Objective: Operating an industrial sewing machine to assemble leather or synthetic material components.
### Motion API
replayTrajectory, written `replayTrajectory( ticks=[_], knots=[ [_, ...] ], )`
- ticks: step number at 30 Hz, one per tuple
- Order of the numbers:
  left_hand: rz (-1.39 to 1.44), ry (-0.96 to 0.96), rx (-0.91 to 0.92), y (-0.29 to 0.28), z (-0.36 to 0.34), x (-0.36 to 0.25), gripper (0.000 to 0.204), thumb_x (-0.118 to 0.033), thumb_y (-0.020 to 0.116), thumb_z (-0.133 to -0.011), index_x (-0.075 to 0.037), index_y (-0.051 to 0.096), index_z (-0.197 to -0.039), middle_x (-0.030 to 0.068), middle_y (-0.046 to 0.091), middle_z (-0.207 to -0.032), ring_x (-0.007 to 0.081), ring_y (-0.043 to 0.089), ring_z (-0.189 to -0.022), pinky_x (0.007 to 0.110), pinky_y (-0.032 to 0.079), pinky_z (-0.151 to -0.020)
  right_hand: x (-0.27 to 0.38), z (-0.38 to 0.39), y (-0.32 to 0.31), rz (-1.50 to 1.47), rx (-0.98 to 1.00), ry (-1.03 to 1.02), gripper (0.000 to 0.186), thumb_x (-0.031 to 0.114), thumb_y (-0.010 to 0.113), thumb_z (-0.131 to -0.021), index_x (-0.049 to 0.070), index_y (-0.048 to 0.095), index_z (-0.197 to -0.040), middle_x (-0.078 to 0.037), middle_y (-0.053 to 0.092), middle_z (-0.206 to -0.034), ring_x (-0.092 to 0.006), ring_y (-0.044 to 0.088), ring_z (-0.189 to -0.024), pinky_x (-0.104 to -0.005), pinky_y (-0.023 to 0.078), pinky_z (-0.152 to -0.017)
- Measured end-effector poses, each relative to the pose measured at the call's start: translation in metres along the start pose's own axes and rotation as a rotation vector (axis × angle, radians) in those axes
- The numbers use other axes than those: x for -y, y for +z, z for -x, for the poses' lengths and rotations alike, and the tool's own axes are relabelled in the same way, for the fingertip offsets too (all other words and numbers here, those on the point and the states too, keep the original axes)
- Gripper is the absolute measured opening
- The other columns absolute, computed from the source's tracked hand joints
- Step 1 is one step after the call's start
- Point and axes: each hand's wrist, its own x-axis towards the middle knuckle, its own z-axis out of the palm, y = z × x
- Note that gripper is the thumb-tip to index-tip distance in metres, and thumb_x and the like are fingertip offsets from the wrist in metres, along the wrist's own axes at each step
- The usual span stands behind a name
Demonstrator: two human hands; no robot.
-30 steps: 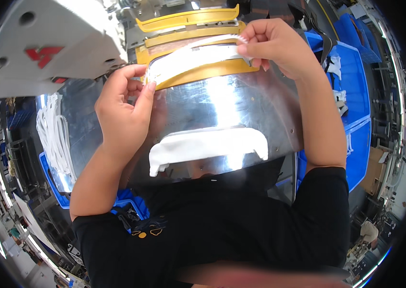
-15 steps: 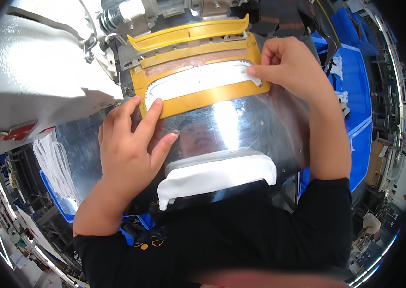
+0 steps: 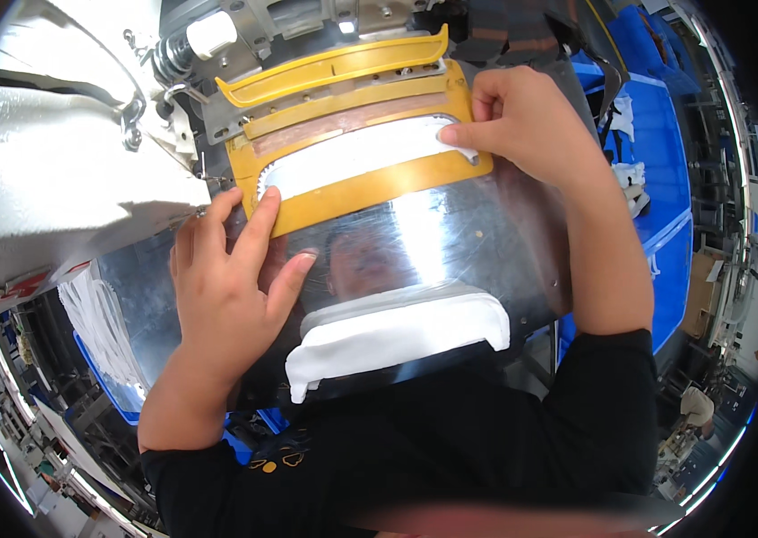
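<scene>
While the left hand (image 3: 226, 287) lies flat, fingers spread, on the yellow template (image 3: 361, 184) atop the shiny tabletop (image 3: 450, 242), the right hand (image 3: 522, 121) pinches the white fabric strip (image 3: 352, 161) at its end; the strip looks soft and limp, best held by its edges; the sewing machine (image 3: 56, 170) hides the needle area

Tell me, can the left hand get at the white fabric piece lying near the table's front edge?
Probably yes. The left hand lies flat on the metal table, fingers on the yellow template. The white fabric piece lies just beside it toward the person, with nothing between them.
</scene>
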Motion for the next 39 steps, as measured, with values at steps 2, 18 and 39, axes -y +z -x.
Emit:
replayTrajectory(
  ticks=[2, 18, 39],
  knots=[
    [-0.010, -0.008, 0.012, -0.001, 0.000, 0.000, 0.063, -0.036, 0.085, -0.090, -0.006, 0.072, -0.143, 0.0199, 0.061, -0.143, 0.0398, 0.059, -0.125, 0.049, 0.048, -0.109, 0.004, 0.002, 0.000, -0.009, -0.014, 0.022, 0.053, 0.036, 0.096, -0.078, 0.005, 0.056, -0.067, -0.010, 0.060, -0.064, -0.0201, 0.060, -0.060, -0.0366, 0.047, -0.057],
    [-0.023, 0.035, -0.036, 0.002, 0.003, 0.006, 0.060, -0.039, 0.088, -0.087, -0.012, 0.076, -0.139, 0.0144, 0.062, -0.141, 0.0371, 0.059, -0.119, 0.049, 0.047, -0.105, -0.007, 0.001, -0.005, -0.152, 0.063, -0.002, 0.048, 0.031, 0.094, -0.081, 0.005, 0.055, -0.068, -0.010, 0.062, -0.064, -0.0206, 0.060, -0.059, -0.0369, 0.047, -0.057],
    [0.048, 0.019, -0.056, -0.002, 0.004, 0.001, 0.057, -0.033, 0.084, -0.091, -0.004, 0.074, -0.140, 0.0188, 0.065, -0.136, 0.0393, 0.061, -0.121, 0.048, 0.050, -0.107, 0.011, 0.008, 0.005, 0.029, -0.067, -0.716, 0.026, 0.018, 0.089, -0.084, 0.006, 0.075, -0.102, -0.012, 0.071, -0.112, -0.0309, 0.067, -0.104, -0.0435, 0.054, -0.091]
  ],
)
